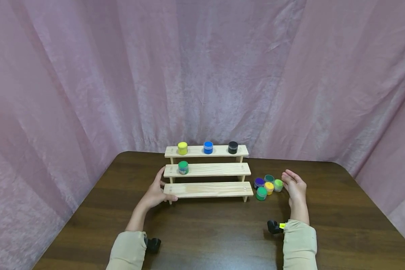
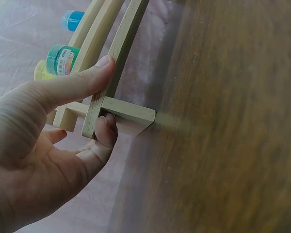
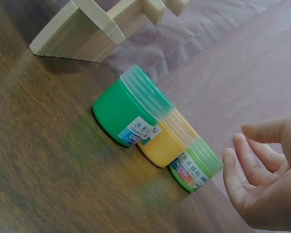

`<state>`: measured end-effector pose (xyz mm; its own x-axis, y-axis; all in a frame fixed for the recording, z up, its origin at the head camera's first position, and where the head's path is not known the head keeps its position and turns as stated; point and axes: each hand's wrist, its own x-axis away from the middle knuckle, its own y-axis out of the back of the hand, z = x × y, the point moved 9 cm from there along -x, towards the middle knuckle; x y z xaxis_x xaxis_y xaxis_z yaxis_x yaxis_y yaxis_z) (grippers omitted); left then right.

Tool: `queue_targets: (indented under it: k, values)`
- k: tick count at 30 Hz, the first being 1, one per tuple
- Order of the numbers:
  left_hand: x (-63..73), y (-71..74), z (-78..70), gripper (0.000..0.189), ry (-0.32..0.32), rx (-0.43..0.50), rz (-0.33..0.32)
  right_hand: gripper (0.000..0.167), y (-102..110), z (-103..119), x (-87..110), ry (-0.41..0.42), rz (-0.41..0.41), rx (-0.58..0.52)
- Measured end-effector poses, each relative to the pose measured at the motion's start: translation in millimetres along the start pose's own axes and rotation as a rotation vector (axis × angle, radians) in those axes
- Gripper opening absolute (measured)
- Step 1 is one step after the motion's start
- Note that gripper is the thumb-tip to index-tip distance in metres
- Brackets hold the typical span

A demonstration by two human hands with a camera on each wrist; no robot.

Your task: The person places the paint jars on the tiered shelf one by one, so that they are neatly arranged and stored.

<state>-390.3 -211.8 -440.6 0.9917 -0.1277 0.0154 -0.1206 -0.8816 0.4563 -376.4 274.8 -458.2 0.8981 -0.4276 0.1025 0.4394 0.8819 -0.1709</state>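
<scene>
A three-tier wooden display rack point(image 1: 209, 190) stands on the table. My left hand point(image 1: 154, 194) grips the left end of its lowest board, thumb at the front edge and fingers curled beneath, as the left wrist view shows. Yellow point(image 1: 182, 148), blue point(image 1: 207, 147) and black point(image 1: 233, 147) paint jars stand on the top tier, and a green paint jar point(image 1: 183, 167) on the middle one. My right hand point(image 1: 295, 190), fingers loosely bent and holding nothing, hovers just right of a light green paint jar point(image 3: 194, 167).
Clustered right of the rack with the light green jar are a purple jar point(image 1: 258, 182), a dark green jar point(image 1: 269, 178), a yellow-orange jar point(image 1: 269, 187) and another green jar point(image 3: 123, 109). A pink curtain point(image 1: 202, 75) hangs behind the brown table point(image 1: 216, 232).
</scene>
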Motion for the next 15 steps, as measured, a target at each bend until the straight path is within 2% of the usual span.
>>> queue_targets:
  k: [3, 6, 12, 15]
  values:
    - [0.4, -0.7, 0.2, 0.125, 0.003, 0.003, 0.000, 0.021, 0.7, -2.6, 0.0, -0.019, 0.029, 0.047]
    - [1.0, -1.2, 0.3, 0.125, -0.002, 0.000, 0.008, 0.026, 3.1, -9.2, -1.0, -0.072, 0.046, 0.076]
    - [1.9, -1.2, -2.1, 0.125, -0.016, -0.005, 0.013, 0.065, -0.1, -19.3, -2.3, -0.147, 0.140, 0.140]
    - [1.5, -0.4, -2.8, 0.125, -0.014, 0.000, 0.006, 0.073, -3.2, -21.0, -3.5, -0.147, 0.186, 0.145]
